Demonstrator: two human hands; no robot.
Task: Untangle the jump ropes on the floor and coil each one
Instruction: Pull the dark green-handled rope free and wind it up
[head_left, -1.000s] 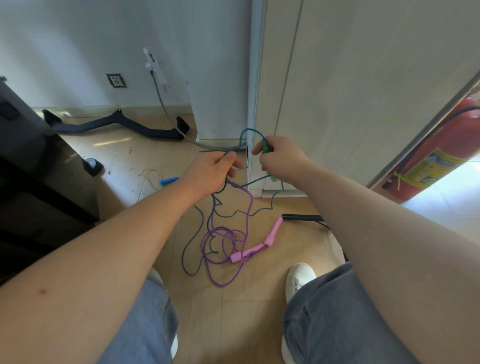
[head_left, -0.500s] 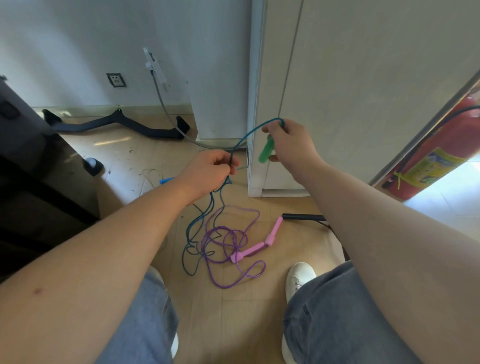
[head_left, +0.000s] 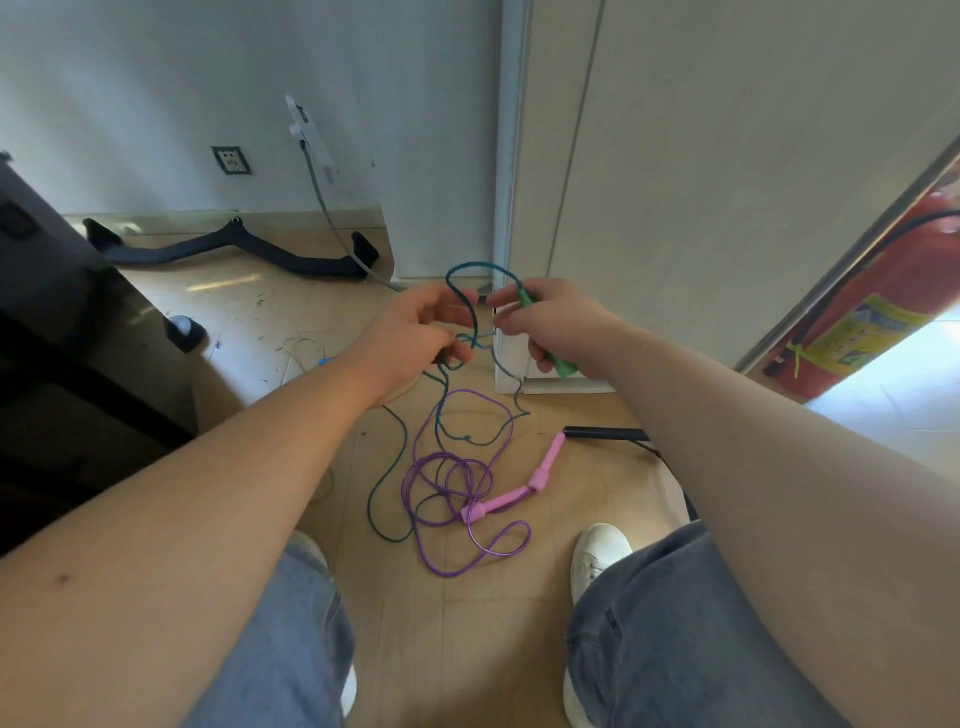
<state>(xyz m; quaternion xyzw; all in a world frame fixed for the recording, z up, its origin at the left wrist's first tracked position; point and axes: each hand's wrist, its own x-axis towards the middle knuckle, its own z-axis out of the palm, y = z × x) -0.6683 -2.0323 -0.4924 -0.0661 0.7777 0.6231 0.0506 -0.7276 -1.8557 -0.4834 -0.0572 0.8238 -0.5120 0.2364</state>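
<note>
On the wooden floor (head_left: 519, 649) near the wall, the purple rope (head_left: 415, 499) lies tangled under the teal rope (head_left: 385, 473), whose raised strands the left hand (head_left: 410, 338) pinches while the right hand (head_left: 556, 322) grips its green handle (head_left: 563, 366).

The tan floor (head_left: 467, 634) carries a loose tangle: a purple rope (head_left: 470, 555) lies in several overlapping loops, its two pink handles (head_left: 519, 491) lie end to end on the right side of the loops, and a teal rope (head_left: 385, 486) trails down onto the floor just left of it, crossing the purple loops. A black handle (head_left: 605, 433) lies flat just beside the tip of the farther pink handle, and a white shoe (head_left: 597, 551) stands nearer. A black curved bar (head_left: 218, 249) rests by the far wall, with small specks of litter (head_left: 260, 306) in front of it.
</note>
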